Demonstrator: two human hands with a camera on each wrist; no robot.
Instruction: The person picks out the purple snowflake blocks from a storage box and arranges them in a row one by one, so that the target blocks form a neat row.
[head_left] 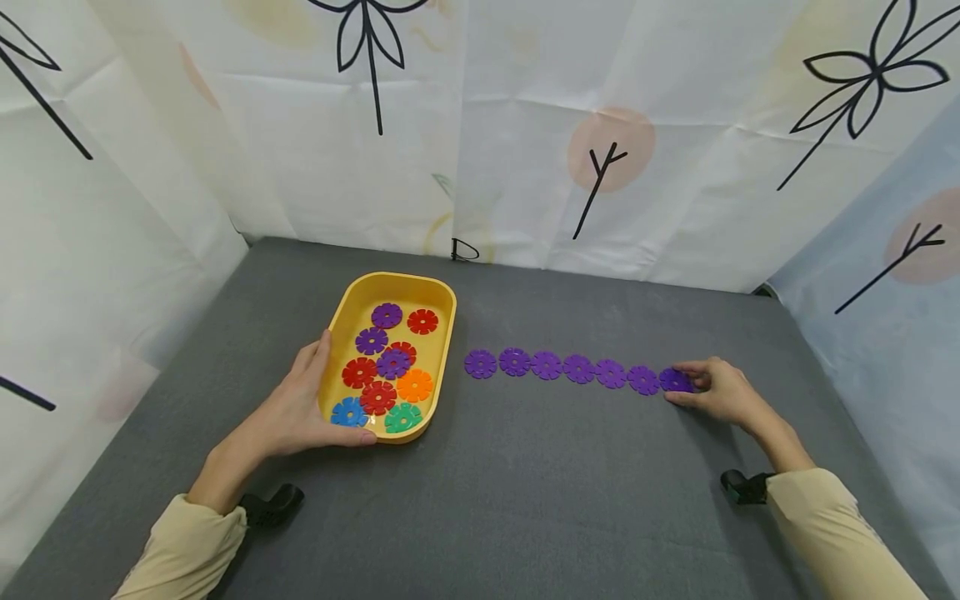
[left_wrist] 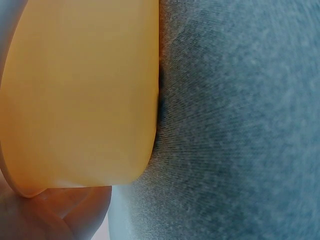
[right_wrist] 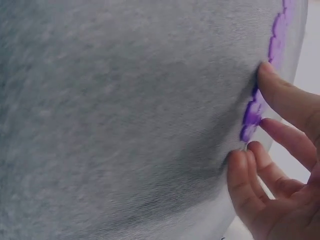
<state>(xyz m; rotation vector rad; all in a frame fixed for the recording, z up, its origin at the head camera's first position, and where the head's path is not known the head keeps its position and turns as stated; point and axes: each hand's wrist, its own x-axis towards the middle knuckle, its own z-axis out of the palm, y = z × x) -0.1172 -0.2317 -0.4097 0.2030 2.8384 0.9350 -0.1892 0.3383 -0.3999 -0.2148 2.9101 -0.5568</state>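
Note:
My left hand (head_left: pixel 303 408) grips the near left corner of a yellow plastic tray (head_left: pixel 448 333), thumb along its front and fingers along its left side. In the left wrist view the tray wall (left_wrist: pixel 85 100) fills much of the picture, with part of the hand behind it. Inside the tray lie notched flower-shaped discs: purple, red, one orange disc (head_left: pixel 415 385), one blue disc (head_left: pixel 348 412) and one green disc (head_left: pixel 403 417). At the right end of a row of purple discs (head_left: pixel 578 368), my right hand (head_left: pixel 716 390) holds the last purple disc (right_wrist: pixel 252 113) between thumb and fingers.
A grey cloth-covered table (head_left: pixel 525 500) lies under everything. White printed curtains (head_left: pixel 510 150) rise along its back and sides. Black wrist mounts (head_left: pixel 273 507) stick out at both cuffs, close above the table. The row runs sideways from beside the tray.

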